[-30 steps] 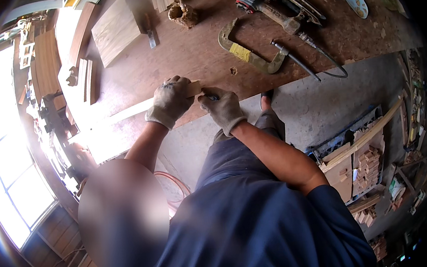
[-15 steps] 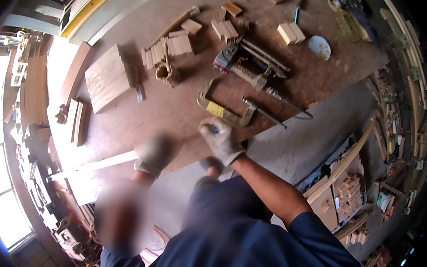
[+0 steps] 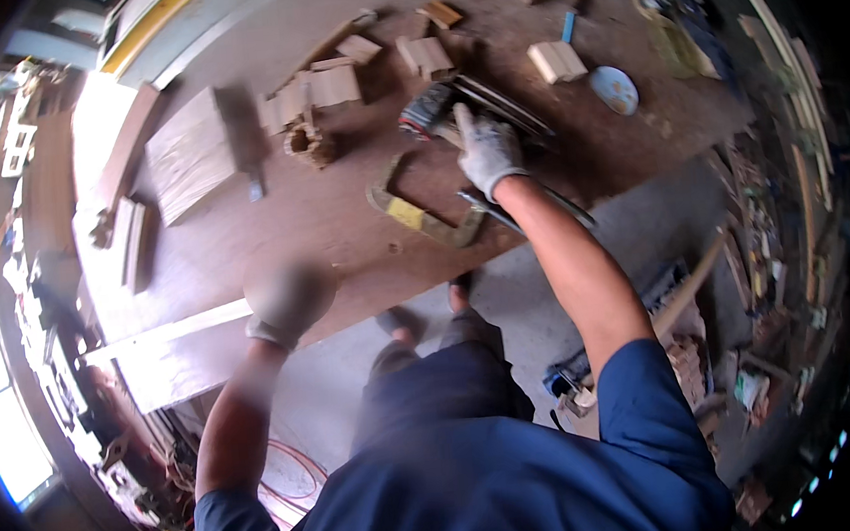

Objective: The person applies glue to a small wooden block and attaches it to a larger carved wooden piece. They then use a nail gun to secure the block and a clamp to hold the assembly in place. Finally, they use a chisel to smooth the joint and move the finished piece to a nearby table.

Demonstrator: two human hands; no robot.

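Observation:
My right hand [image 3: 491, 150], in a pale work glove, lies over the handle of a nail gun [image 3: 428, 110] on the brown worktable [image 3: 341, 207]. Its index finger stretches along the tool; the other fingers appear curled round the handle, partly hidden. At the table's near edge is my gloved left hand [image 3: 285, 321], its fingers smeared by blur. Beside it runs a long pale strip [image 3: 176, 330] along the edge. A C-clamp [image 3: 406, 210] with a yellow patch lies between my hands, nearer the right one.
Small wood blocks [image 3: 336, 85] and a brown cup-like holder [image 3: 309, 145] stand farther back. A wide board [image 3: 192, 154] lies left. Right of the nail gun are two pale blocks [image 3: 556, 60] and a light-blue disc [image 3: 614, 91]. A red hose [image 3: 302, 475] loops on the floor.
My right hand has moved from the table's near edge, forward and right, onto the nail gun. My left hand stays by the pale strip. The whole view has shifted slightly.

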